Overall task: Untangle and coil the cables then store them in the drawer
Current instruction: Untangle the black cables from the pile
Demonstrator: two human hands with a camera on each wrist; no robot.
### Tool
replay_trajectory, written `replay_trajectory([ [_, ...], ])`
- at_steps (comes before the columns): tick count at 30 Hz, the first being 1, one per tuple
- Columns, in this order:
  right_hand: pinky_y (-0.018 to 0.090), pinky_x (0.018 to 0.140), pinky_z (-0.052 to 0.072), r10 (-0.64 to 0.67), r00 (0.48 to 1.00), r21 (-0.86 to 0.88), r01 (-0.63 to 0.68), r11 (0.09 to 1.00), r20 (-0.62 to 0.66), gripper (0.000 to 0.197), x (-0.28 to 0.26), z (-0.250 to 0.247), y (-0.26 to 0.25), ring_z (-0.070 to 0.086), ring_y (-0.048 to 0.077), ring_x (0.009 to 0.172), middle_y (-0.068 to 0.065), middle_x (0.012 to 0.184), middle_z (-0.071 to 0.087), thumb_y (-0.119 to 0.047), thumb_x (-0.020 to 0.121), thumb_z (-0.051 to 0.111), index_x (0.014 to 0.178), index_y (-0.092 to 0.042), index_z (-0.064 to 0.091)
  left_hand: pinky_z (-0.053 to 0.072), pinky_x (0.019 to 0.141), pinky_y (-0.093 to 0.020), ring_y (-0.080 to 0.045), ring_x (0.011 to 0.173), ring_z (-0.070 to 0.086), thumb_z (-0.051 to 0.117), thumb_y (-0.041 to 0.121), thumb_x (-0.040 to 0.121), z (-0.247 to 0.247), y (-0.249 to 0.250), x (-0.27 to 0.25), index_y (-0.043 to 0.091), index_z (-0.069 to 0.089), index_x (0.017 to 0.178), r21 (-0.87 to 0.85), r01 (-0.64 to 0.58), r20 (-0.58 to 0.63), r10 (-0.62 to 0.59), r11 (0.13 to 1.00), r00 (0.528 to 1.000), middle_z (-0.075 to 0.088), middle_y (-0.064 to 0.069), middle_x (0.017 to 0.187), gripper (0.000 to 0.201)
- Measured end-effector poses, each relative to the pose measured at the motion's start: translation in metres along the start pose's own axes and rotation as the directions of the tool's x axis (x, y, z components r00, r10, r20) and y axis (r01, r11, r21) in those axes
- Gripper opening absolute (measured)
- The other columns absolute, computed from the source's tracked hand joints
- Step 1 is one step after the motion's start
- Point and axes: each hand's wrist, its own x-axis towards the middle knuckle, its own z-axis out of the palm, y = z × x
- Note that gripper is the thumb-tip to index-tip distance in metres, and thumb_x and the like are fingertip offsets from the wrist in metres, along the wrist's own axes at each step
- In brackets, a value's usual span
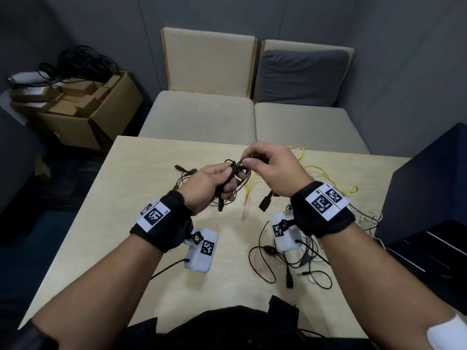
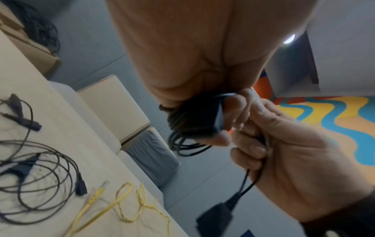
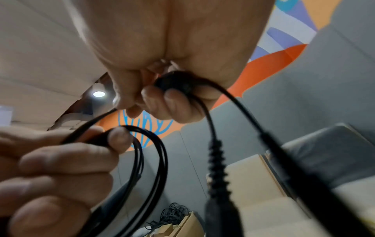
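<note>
Black cable [image 1: 233, 170] bundle held above surface [image 1: 141, 178] centre: left hand [image 1: 209, 184] fingers curled round coils, right hand [image 1: 271, 170] fingers pinching its end; yellow cable [image 1: 326, 176] at 2 o'clock

You are looking at a pale beige wood-grain surface [image 1: 156, 198]. You are holding a black cable [image 1: 233, 170], and a yellow cable [image 1: 326, 173] is lying beyond it. More black cables [image 1: 267, 263] are lying to your right beside thin white ones [image 1: 371, 218]. You are wearing black wristbands [image 1: 161, 218] bearing white tags with black square codes. Cream seats [image 1: 202, 117] are facing you, one carrying a grey cushion [image 1: 300, 77]. A dark navy cabinet [image 1: 429, 188] is standing at right, brown cardboard boxes [image 1: 83, 102] at left.
</note>
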Motion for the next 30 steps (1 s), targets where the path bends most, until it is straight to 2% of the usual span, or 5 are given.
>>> replay_trajectory([
  [6,0.011,0.077,0.038,0.051,0.974,0.092,-0.073,0.993,0.221,0.035,-0.006,0.002,0.010,0.053,-0.003,0.077,-0.013,0.085,0.058,-0.031,0.083,0.069,0.118,-0.029,0.061,0.040,0.053,-0.026,-0.013,0.046,0.026,0.032,0.013,0.097,0.003,0.005,-0.006,-0.001,0.052,0.093,-0.207,0.062,0.045,-0.054,0.976,0.998,0.033,0.003,0.053,0.025],
  [14,0.021,0.085,0.040,0.046,0.968,0.043,-0.059,0.997,0.248,0.007,-0.007,0.004,0.015,0.051,0.003,0.092,-0.004,0.099,0.053,-0.028,0.088,0.066,0.089,-0.033,0.061,0.040,0.049,-0.026,-0.011,0.043,0.025,0.037,0.015,0.090,0.001,0.009,-0.004,-0.001,0.054,0.085,-0.305,0.053,0.045,-0.042,0.951,0.998,0.030,0.003,0.052,0.023],
  [22,0.013,0.047,0.032,0.151,0.974,0.164,-0.179,0.970,0.172,0.015,-0.006,0.009,0.016,0.042,0.002,0.050,0.006,0.072,0.056,-0.014,0.096,0.054,0.095,0.000,0.058,0.045,0.053,-0.022,-0.007,0.043,0.030,0.031,0.023,0.102,0.009,0.002,0.002,0.005,0.050,0.082,-0.323,-0.061,-0.105,0.029,0.944,0.994,0.032,0.007,0.051,0.033],
  [25,0.016,0.044,0.029,0.165,0.977,0.207,-0.191,0.960,0.135,0.016,-0.006,0.012,0.018,0.036,0.008,0.050,0.014,0.073,0.050,-0.016,0.095,0.052,0.088,-0.003,0.057,0.046,0.058,-0.023,-0.007,0.045,0.037,0.030,0.022,0.103,0.008,-0.005,0.004,0.003,0.050,0.087,-0.230,-0.097,-0.165,0.060,0.968,0.984,0.037,0.007,0.052,0.032],
  [30,0.025,0.056,0.038,0.105,0.991,-0.135,-0.094,0.986,0.078,0.018,-0.006,0.012,0.012,0.046,0.009,0.058,0.007,0.070,0.061,-0.019,0.095,0.054,0.077,-0.019,0.056,0.039,0.062,-0.030,-0.016,0.061,0.054,0.037,0.030,0.100,0.004,-0.012,0.003,0.007,0.051,0.088,0.250,-0.098,-0.173,0.144,0.963,0.974,0.049,0.011,0.058,0.030],
])
